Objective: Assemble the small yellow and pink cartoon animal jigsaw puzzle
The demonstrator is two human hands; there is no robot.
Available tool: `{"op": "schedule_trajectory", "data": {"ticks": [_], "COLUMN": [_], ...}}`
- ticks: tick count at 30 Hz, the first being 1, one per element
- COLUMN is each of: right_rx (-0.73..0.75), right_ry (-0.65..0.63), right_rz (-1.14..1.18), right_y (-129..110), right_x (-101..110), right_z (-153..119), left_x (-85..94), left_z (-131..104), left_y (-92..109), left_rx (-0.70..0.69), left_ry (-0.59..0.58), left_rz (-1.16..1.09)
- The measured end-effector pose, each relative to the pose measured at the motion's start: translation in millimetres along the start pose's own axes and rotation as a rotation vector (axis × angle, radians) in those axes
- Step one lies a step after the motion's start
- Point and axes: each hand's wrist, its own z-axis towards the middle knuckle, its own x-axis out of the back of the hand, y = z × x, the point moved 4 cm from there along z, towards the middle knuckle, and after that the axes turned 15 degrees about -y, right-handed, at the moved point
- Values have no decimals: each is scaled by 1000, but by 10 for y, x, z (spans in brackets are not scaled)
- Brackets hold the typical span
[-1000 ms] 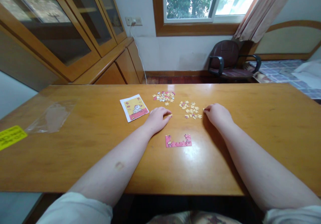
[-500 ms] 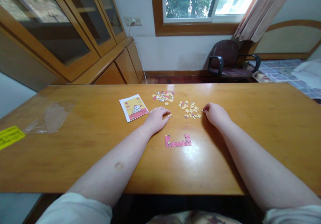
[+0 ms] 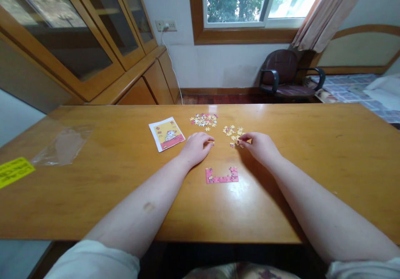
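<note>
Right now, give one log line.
left hand: fingertips at single jigsaw piece | right hand: fingertips at yellow jigsaw pieces | U-shaped pink jigsaw section: on wooden table

The right hand (image 3: pixel 259 145) partly hides yellow pieces (image 3: pixel 233 138); the left edge crops a yellow label (image 3: pixel 15 172).

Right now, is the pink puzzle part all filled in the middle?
No, the joined pink pieces make a U shape, with table showing between its sides.

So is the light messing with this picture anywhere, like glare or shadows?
In the head view, pale glare marks the table just nearside of the partly built puzzle; a shadow runs left of the right arm; the window is partly washed out.
</note>
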Motion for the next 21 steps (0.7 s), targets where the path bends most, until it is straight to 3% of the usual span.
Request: {"op": "schedule_trajectory", "data": {"ticks": [6, 9, 21], "right_rx": [34, 48, 141], "right_ry": [-135, -141, -62], "right_rz": [4, -72, -170], "right_y": [-134, -153, -178], "right_x": [-153, -174, -216], "right_z": [-16, -9, 9], "left_x": [-6, -47, -117], "left_z": [-35, -52, -70], "left_y": [204, 271, 248], "left_rx": [-169, -241, -175], "left_ry": [-104, -177, -275], "left_rz": [52, 90, 151]}}
